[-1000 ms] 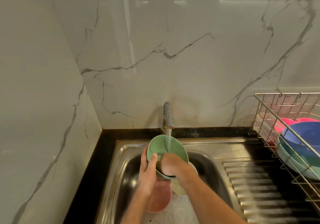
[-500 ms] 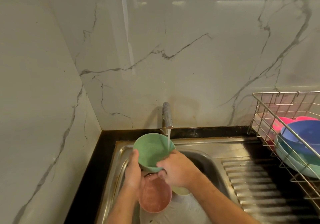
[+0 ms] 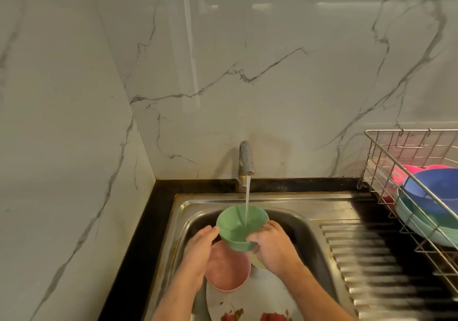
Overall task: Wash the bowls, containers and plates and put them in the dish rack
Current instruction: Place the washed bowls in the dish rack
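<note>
while half a second ago the green bowl (image 3: pixel 239 226) was held off to the left of the stream, it now sits square under the running water, mouth up, so the tap (image 3: pixel 245 162) pours straight into it; a second ago it was tilted on its side with the right hand working inside it. that reads as scrubbing done and rinsing begun, so this bowl looks close to ready for the rack. the sink (image 3: pixel 309 211) holds what is left to wash: a white flowered plate (image 3: pixel 262 298) at the bottom, a pink bowl (image 3: pixel 226 270) lying on it just below the green one, and a pale yellow dish (image 3: pixel 256 262) mostly hidden behind the right hand. the dish rack (image 3: pixel 406 162) stands on the desk to the right, beyond the ribbed drainboard (image 3: pixel 371 258), already carrying a blue bowl (image 3: pixel 441 191), a teal plate (image 3: pixel 421 224) and something pink behind them; free room looks to be toward its back. the left hand (image 3: pixel 198 251) grips the green bowl's left wall, the right hand (image 3: pixel 272 246) pinches its right rim, fingers curled on it.
</note>
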